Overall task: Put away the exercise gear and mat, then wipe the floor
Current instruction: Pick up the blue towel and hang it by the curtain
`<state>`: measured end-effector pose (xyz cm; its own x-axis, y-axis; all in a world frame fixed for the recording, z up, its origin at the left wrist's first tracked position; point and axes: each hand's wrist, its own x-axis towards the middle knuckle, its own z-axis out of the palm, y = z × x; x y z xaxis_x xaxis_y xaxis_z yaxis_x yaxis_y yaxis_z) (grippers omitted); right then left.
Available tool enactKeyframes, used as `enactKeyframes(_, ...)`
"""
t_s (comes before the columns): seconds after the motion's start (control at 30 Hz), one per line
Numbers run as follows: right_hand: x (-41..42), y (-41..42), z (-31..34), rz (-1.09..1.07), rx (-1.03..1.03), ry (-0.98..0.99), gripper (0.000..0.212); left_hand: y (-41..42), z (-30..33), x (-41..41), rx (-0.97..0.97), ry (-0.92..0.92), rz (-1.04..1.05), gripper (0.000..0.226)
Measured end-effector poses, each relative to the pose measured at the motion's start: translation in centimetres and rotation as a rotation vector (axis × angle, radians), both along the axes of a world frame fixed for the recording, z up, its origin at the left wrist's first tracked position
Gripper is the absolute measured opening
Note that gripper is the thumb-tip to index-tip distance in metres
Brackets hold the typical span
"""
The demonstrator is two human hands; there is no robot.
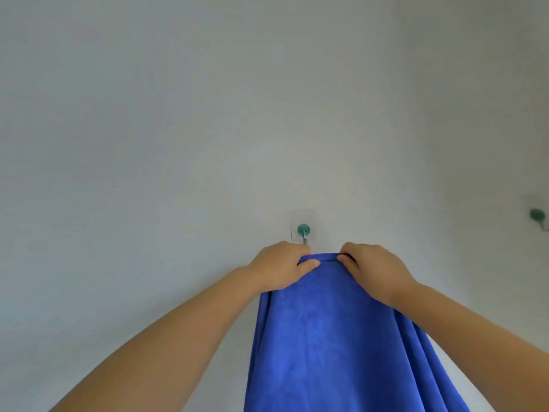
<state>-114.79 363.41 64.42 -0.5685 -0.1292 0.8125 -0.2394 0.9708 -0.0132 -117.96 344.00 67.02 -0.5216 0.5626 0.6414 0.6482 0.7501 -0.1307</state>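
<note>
Now, left to right across the head view:

Wall: plain, pale grey-white; it fills the whole background.

Left hand: raised against the wall on a bare forearm; fingers curled over the top edge of the blue cloth, thumb pressed on its front face; grasping the cloth at its left upper corner, just below the hook.

Wall hook: clear square adhesive pad with a teal round knob and a thin metal prong pointing down; the prong's tip sits right at the left hand's fingertips; whether the cloth is caught on it cannot be told.

Blue cloth: deep royal blue, soft matte nap like microfibre; top edge bunched and rolled between the two hands; the body hangs straight down in front of the wall, smooth in the middle, with long vertical folds along the right side; its lower end runs out of the frame.

Right hand: fingers bent over the cloth's top edge, thumb tucked in front; gripping the right upper corner.

Second hook: same teal knob; far right, well apart, blurred.
</note>
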Motion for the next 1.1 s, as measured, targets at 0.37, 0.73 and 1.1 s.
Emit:
enactKeyframes(0.37, -9.8, -0.6, 4.8, -0.010, 0.049, 0.159, 0.031, 0.9, 5.0, -8.8, -0.059, 0.395, 0.306, 0.030)
enactKeyframes(0.73, -10.7, -2.7, 0.8, -0.279, 0.210, 0.084, 0.012, 3.6, -0.1, -10.6, 0.001, 0.377, 0.329, 0.018)
enactKeyframes(1.1, -8.2, -3.4, -5.8, -0.159, 0.096, -0.101, 0.020, 1.9, -8.2, -7.2, 0.002, 0.082, 0.323, 0.025)
